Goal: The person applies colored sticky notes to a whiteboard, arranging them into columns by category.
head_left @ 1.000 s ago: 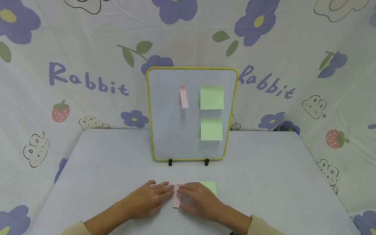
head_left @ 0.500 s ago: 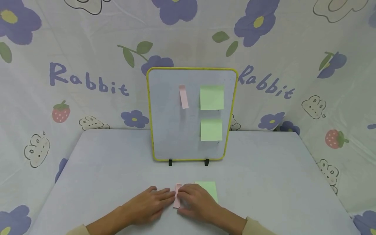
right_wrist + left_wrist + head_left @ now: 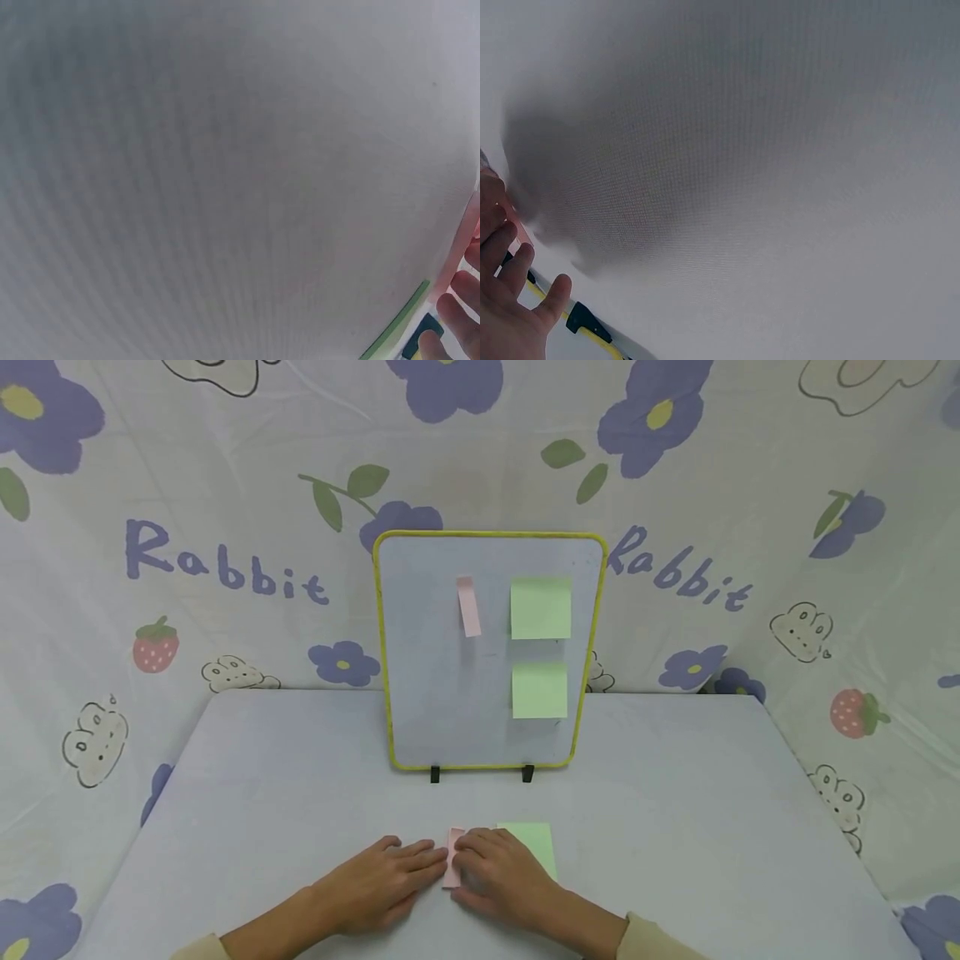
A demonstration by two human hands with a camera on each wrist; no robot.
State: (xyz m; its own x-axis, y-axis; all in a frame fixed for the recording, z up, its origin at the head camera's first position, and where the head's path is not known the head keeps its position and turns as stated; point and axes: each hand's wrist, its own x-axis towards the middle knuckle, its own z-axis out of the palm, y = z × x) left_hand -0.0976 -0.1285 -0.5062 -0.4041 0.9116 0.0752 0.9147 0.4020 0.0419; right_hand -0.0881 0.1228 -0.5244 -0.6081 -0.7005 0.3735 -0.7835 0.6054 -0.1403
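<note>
On the white table lies a narrow pink sticky note pad (image 3: 452,870), between my two hands. My left hand (image 3: 378,885) rests flat from the left, its straight fingertips right at the pad's left edge. From the other side my right hand (image 3: 506,878) touches the pad, its fingers loosely bent over the right edge and the thumb apart near the lower end. A square green sticky note pad (image 3: 532,843) is partly hidden behind the right hand. In the right wrist view, the fingers (image 3: 457,311) sit beside the pink pad's edge. The left wrist view shows spread left fingers (image 3: 517,274).
A whiteboard (image 3: 442,718) with a yellow frame stands behind the hands on black feet. It bears one slim pink sticky note (image 3: 468,607) and two green sticky notes, an upper one (image 3: 541,608) and a lower one (image 3: 539,692). A patterned cloth (image 3: 480,460) hangs behind.
My right hand has shifted slightly left and down, its thumb closer to the pink pad, uncovering more of the green pad. The left hand has barely moved. The notes on the board are unchanged.
</note>
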